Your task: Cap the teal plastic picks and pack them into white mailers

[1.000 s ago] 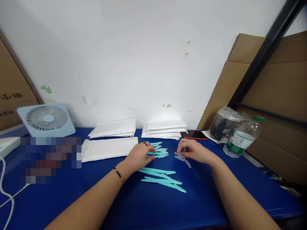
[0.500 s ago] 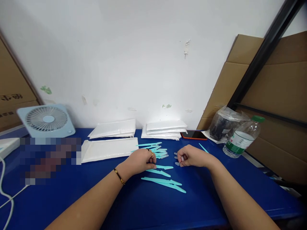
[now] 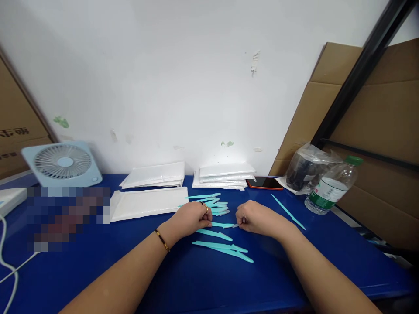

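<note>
My left hand [image 3: 193, 216] pinches a turquoise eyebrow razor [image 3: 222, 225] by its handle, blade end pointing right. At that end, the closed fingers of my right hand [image 3: 254, 216] grip a small clear blade cap [image 3: 235, 226]. Whether the cap sits on the blade or only meets its tip, I cannot tell. Beyond my left fingers lies a pile of razors [image 3: 220, 213], partly hidden by that hand. Nearer me are more loose razors [image 3: 225, 247]. A single razor [image 3: 288, 213] lies slantwise right of my right hand. Other loose caps are hidden from view.
White padded envelopes [image 3: 150, 203] lie left of the pile, with stacks of envelopes [image 3: 222, 174] along the wall. A phone [image 3: 265, 183], a bagged dark object [image 3: 299, 172] and a water bottle [image 3: 330, 187] stand back right. A blue fan [image 3: 65, 161] is at the left.
My left hand has taken one razor and drawn it out toward the right hand. My right hand has gripped a cap and moved left to the razor's tip. The razor at the right is now uncovered.
</note>
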A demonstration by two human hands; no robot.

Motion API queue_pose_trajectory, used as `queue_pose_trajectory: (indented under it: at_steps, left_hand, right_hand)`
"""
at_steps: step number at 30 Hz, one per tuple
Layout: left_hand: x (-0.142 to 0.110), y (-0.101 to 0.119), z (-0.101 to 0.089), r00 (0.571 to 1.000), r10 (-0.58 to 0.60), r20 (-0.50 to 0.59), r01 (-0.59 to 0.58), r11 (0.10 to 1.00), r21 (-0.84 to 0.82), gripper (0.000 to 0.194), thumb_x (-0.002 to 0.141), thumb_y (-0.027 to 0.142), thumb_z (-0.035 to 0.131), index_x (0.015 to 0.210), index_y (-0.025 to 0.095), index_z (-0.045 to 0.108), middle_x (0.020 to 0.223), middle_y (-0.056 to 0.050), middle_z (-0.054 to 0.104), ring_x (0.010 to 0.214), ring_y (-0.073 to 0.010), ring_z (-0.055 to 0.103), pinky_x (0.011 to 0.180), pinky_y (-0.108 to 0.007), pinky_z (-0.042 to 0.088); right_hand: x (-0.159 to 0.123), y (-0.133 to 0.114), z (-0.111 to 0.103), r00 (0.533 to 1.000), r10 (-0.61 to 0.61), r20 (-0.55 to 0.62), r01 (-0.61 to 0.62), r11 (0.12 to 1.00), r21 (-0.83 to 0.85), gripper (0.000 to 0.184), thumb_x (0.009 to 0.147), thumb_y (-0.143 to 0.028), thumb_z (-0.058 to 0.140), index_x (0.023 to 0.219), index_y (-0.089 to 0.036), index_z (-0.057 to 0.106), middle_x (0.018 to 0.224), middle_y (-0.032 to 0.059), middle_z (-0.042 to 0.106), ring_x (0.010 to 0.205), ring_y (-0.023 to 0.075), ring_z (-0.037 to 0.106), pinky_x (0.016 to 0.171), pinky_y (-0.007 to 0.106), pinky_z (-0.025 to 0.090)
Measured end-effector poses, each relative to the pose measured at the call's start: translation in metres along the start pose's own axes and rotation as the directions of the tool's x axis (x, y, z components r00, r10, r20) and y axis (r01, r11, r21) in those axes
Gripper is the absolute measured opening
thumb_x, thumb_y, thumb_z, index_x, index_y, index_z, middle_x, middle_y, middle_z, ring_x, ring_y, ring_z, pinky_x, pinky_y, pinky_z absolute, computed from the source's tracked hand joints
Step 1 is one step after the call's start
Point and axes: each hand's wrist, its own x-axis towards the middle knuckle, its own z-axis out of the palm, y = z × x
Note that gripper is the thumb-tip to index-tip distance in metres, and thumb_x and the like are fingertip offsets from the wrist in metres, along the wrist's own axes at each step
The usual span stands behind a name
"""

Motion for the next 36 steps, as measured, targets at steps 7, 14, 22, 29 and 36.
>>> queue_pose_trajectory:
  at_steps: [7,14,22,29,36]
  left_hand:
    - [0.001,-0.003,0.000,1.000,-0.001,0.009,0.001,1.000,-0.014,0.013,0.076,0.033,0.059,0.078,0.022,0.065,0.072,0.002,0.064,0.063,-0.0113,0.052,0.052,-0.021,0.029]
    - [0.001,-0.003,-0.001,0.999,-0.025,0.019,0.026,0.999,-0.027,0.012,0.075,0.033,0.060,0.078,0.023,0.066,0.072,0.002,0.064,0.064,-0.0112,0.053,0.052,-0.021,0.030]
    - [0.004,-0.007,0.005,1.000,-0.012,0.017,0.013,0.999,-0.043,0.009,0.075,0.030,0.060,0.080,0.023,0.065,0.073,0.003,0.064,0.065,-0.0110,0.055,0.056,-0.021,0.034]
    - [0.004,0.001,0.004,0.984,-0.027,-0.175,0.037,0.998,0.059,0.018,0.081,0.029,0.054,0.094,0.022,0.064,0.094,-0.003,0.063,0.089,-0.0173,0.055,0.076,-0.026,0.039]
    - [-0.006,0.009,-0.009,0.995,0.020,0.098,-0.008,0.993,-0.117,0.023,0.071,0.043,0.063,0.082,0.023,0.066,0.076,0.002,0.063,0.068,-0.0116,0.055,0.054,-0.020,0.035]
  right_hand:
    - [-0.001,0.006,0.003,0.996,0.084,0.037,-0.089,0.981,0.175,0.008,0.070,-0.024,0.061,0.069,-0.018,0.067,0.068,0.0006,0.066,0.059,0.0113,0.057,0.050,0.019,0.036]
    - [0.000,0.025,0.008,0.971,0.167,0.170,-0.221,0.900,0.377,0.019,0.066,-0.034,0.067,0.071,-0.016,0.065,0.056,0.0000,0.063,0.049,0.0118,0.058,0.047,0.019,0.040]
    - [0.016,0.014,0.026,0.973,0.204,0.106,-0.230,0.821,0.523,0.022,0.067,-0.038,0.066,0.070,-0.016,0.065,0.054,0.0006,0.060,0.049,0.0129,0.059,0.045,0.019,0.043]
    - [0.012,0.025,0.010,0.949,0.283,-0.138,-0.213,0.900,0.380,0.014,0.073,-0.027,0.057,0.075,-0.017,0.066,0.059,0.0010,0.063,0.052,0.0114,0.058,0.051,0.020,0.041]
    - [-0.007,0.047,-0.005,0.958,0.281,-0.065,-0.260,0.939,0.225,0.010,0.064,-0.019,0.061,0.071,-0.018,0.067,0.069,0.0017,0.067,0.062,0.0136,0.059,0.053,0.020,0.039]
